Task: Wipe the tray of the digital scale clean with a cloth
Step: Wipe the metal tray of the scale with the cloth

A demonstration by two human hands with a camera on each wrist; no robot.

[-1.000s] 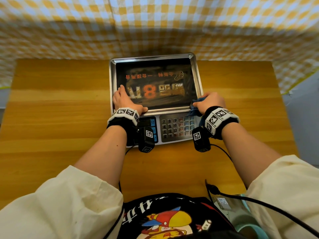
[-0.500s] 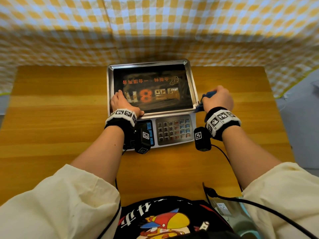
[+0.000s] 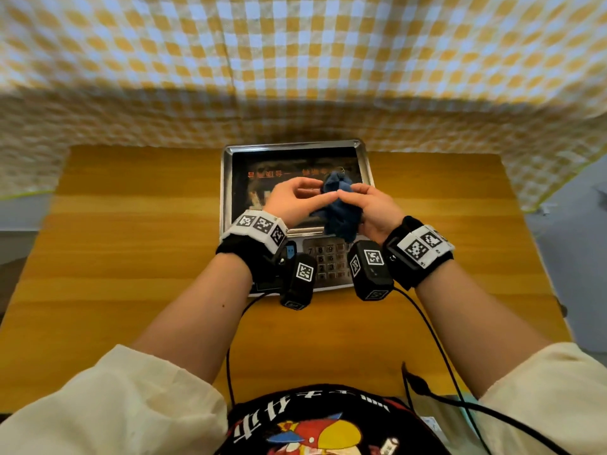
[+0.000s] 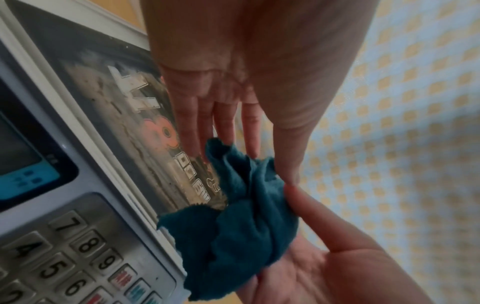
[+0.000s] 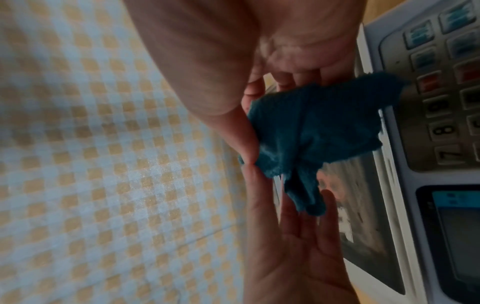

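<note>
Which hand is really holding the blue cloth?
The right hand: the cloth is bunched in its palm, pinched under its thumb. The left hand has straight fingers that only touch it.

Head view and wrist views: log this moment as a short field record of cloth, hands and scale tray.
tray: steel rim, dark printed surface, apparently not being wiped
right hand: fingers curled round the cloth
left hand: fingers straight, tips touching the cloth
cloth: dark blue, bunched, between both hands above the tray's near edge
scale: on wooden table, keypad facing the person
</note>
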